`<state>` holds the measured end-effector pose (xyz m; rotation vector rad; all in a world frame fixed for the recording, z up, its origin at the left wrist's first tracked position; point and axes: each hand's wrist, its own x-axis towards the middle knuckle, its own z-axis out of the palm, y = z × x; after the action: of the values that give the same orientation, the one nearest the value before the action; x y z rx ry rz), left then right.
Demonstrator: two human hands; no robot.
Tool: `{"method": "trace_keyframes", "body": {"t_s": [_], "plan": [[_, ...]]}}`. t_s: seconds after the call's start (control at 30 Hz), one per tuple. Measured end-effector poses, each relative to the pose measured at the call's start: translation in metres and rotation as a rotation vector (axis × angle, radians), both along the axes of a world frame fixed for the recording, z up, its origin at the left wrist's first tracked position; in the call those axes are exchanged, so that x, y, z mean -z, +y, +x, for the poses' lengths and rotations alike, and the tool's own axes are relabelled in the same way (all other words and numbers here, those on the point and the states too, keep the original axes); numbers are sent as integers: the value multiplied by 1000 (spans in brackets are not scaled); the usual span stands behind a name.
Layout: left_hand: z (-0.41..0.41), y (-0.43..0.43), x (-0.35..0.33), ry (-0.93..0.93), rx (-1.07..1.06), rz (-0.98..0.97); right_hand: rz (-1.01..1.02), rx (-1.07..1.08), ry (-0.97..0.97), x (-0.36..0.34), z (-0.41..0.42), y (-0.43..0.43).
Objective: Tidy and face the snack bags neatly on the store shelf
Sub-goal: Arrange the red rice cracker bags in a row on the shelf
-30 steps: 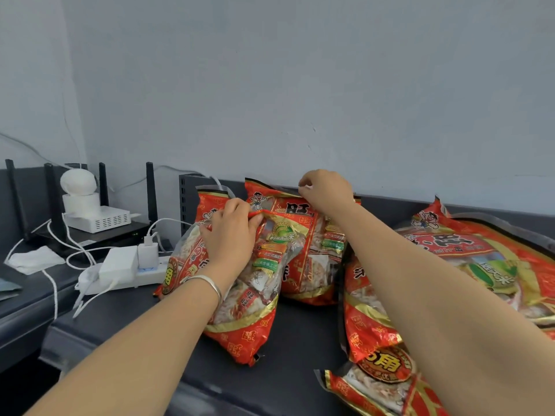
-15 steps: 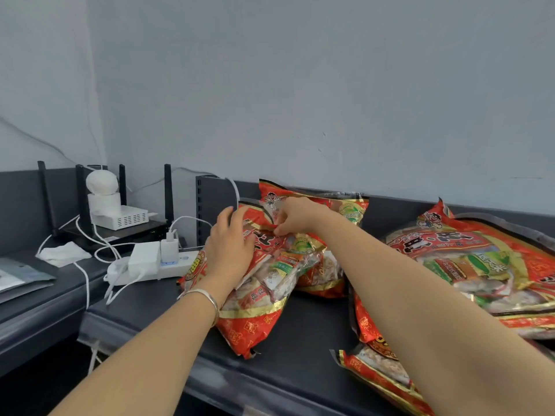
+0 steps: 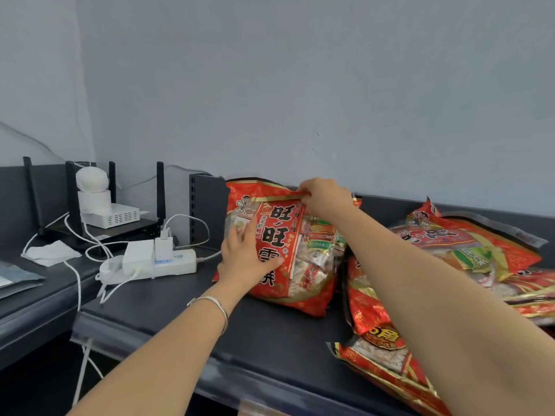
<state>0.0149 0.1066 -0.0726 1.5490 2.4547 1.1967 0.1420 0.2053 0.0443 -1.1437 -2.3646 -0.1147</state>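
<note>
**Snack bag (image 3: 288, 244) held upright on the shelf (image 3: 210, 319)**

Head view: the red snack bag stands upright on the dark shelf, just right of the white power strip (image 3: 168, 264). The right hand (image 3: 324, 196) pinches its top seam, fingers curled on the foil. The left hand (image 3: 246, 259) lies flat against its front, fingers straight. Farther right of the power strip, more red bags (image 3: 468, 247) lie flat in a loose pile.

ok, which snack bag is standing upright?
The leftmost bag: right hand pinches its top seam, left hand rests on its front. The bags to its right lie down.
</note>
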Motion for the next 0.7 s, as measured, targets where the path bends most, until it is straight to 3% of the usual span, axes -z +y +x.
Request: {"method": "trace_keyframes", "body": {"t_s": [0.3,0.5,0.7], "plan": [[3,7,0,-15,8,-32,69,57,48,10,7,6],[4,4,1,54,-26,-60,125,57,-53,15,14,4],[12,2,-16,257,-18,150,263,75,-51,12,27,-1]]}}
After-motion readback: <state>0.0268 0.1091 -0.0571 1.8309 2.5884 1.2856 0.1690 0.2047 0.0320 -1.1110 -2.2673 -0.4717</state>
